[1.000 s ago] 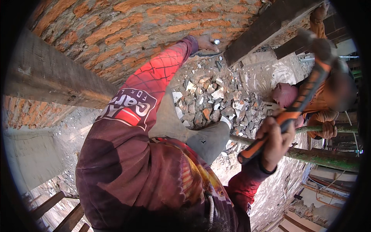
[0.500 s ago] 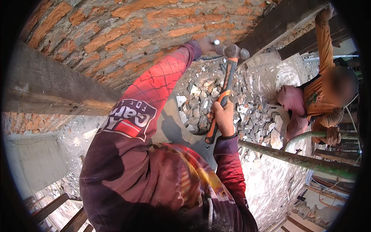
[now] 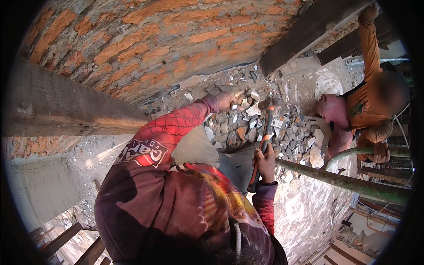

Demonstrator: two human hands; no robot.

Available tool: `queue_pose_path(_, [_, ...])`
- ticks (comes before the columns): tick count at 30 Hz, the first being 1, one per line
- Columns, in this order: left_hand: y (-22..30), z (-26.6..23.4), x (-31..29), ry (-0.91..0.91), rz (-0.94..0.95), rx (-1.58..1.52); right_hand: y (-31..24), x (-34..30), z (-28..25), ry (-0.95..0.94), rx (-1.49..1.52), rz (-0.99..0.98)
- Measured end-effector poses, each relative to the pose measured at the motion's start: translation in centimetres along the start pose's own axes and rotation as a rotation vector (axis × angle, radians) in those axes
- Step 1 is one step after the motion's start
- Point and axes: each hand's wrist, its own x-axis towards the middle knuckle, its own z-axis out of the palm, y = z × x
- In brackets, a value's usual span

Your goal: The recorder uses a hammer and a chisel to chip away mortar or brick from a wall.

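My right hand [image 3: 265, 164] is closed round the lower handle of a hammer [image 3: 266, 126] with a black and orange grip. Its metal head is raised at the far end, over broken rubble [image 3: 229, 128]. My left hand [image 3: 226, 101] is low over the rubble's far left side, left of the hammer head. Its fingers are curled. Pale bits show at the fingertips, but whether they are held or lie behind is unclear.
A rough brick wall [image 3: 176, 39] rises ahead. Thick wooden beams slant in at left [image 3: 66, 101] and upper right [image 3: 313, 33]. On the right a co-worker in an orange shirt [image 3: 357, 106] grips a green pole [image 3: 353, 183], which reaches close to my right hand.
My left hand has come down from the brick wall's foot toward the rubble. The hammer has shifted nearer to me and slightly right, still in my right hand.
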Motion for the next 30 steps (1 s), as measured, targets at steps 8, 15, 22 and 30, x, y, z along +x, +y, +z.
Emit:
queue_pose_path(8, [5.4, 0.7, -4.5, 0.155, 0.198, 0.052, 14.1, 2.2, 1.4, -0.185, 0.42, 0.614])
queue_pose_path(15, [6.3, -7.6, -5.6, 0.534, 0.073, -0.2, 15.3, 3.4, 0.0, -0.3, 0.883, 0.665])
queue_pose_path(22, [3.3, -15.5, -5.5, 0.743, 0.199, -0.944, 11.9, 1.0, 0.8, -0.367, 0.962, 0.643])
queue_pose_path(30, [-1.0, -14.1, 1.4, 0.605, -0.089, -0.297, 12.6, -1.9, 1.2, -0.204, 0.876, 0.507])
